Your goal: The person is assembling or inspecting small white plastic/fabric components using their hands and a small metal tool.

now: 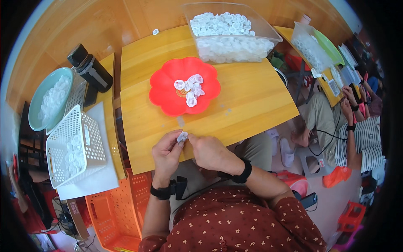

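Note:
My left hand (pixel 166 152) pinches a small white plastic piece (pixel 182 136) between thumb and fingers, just over the near edge of the wooden table (pixel 247 92). My right hand (pixel 210 152) is closed, its fingertips close against that piece. A thin thing seems to reach from the right fingers to the piece, too small to name. Beyond my hands a red flower-shaped dish (pixel 161 90) stands on the table, with several similar white pieces (pixel 191 100) lying in its middle.
A clear plastic bin (pixel 235 44) full of white pieces stands at the back. On the left are a white perforated basket (pixel 95 145), a green basin (pixel 33 98) and a black bottle (pixel 97 75). An orange crate (pixel 105 218) sits below. Another person (pixel 357 140) works at right.

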